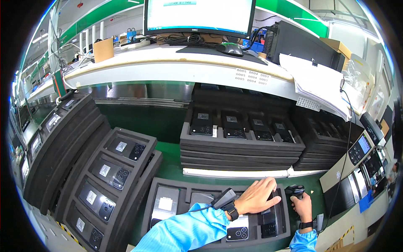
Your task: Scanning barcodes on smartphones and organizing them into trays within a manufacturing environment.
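Note:
A black foam tray [184, 183] with smartphones in its slots lies in front of me on the green bench. My left hand [257, 197] reaches across its right part, fingers stretched out and thumb apart, over the upper end of a dark phone [269, 229] in the rightmost slot. Whether the fingertips touch that phone I cannot tell. Beside it, a phone with a large camera block [238, 233] is partly covered by my left arm. Just right of the tray, my right hand [302, 206] is closed around a black handheld barcode scanner [294, 190].
Stacked foam trays with phones stand at the left [113, 157] and back [243, 147]. Above is a shelf [168, 69] with a monitor [199, 17], mouse [229, 49] and hanging papers [315, 77]. A label printer [350, 172] stands right, with a cable hanging nearby.

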Tool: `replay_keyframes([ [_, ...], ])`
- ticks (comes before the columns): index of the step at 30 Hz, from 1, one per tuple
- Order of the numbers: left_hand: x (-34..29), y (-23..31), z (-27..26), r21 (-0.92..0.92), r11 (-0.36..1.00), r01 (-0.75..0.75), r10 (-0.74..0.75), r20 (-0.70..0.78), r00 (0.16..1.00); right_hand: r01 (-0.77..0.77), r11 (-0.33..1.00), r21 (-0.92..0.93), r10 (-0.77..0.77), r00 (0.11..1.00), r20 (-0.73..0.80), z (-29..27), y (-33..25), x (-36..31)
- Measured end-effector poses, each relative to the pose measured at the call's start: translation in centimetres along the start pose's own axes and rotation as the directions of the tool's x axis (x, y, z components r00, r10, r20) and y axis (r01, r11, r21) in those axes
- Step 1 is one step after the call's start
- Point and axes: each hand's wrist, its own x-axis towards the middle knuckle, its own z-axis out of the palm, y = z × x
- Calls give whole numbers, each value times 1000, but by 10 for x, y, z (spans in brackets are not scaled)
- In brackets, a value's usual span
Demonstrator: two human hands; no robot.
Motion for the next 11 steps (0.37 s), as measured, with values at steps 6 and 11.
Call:
replay_keyframes([
  [6, -1, 2, 0, 0, 1000, -15, 15, -38, 999, 13, 1000, -21, -13, 1000, -12, 1, 2, -1],
  [11, -3, 1, 2, 18, 999, -43, 44, -48, 998, 3, 1000, -14, -3, 1000, -17, 1, -2, -3],
])
